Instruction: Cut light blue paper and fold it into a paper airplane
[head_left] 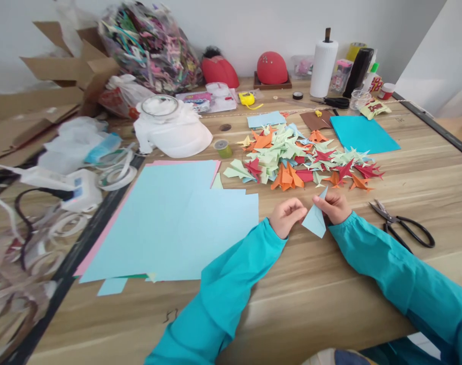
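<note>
A folded piece of light blue paper (315, 221), pointed at the top, is pinched in my right hand (334, 207) above the wooden table. My left hand (287, 217) is closed, thumb against fingers, with its tips at the paper's left edge. Whether those tips grip the paper, I cannot tell. Just beyond both hands lies a heap of folded paper pieces (282, 147) in pale green, orange, red and blue. Large light blue sheets (170, 223) lie left of my left hand, over pink ones. Black-handled scissors (400, 221) rest to the right of my right hand.
At the back are a blue-green paper stack (363, 134), a light blue stack (266, 119), a yellow tape measure (246, 98) and a white paper roll (323, 68). A spool (223, 148) stands behind the sheets. Bags, cords and a cardboard box (60, 71) crowd the left.
</note>
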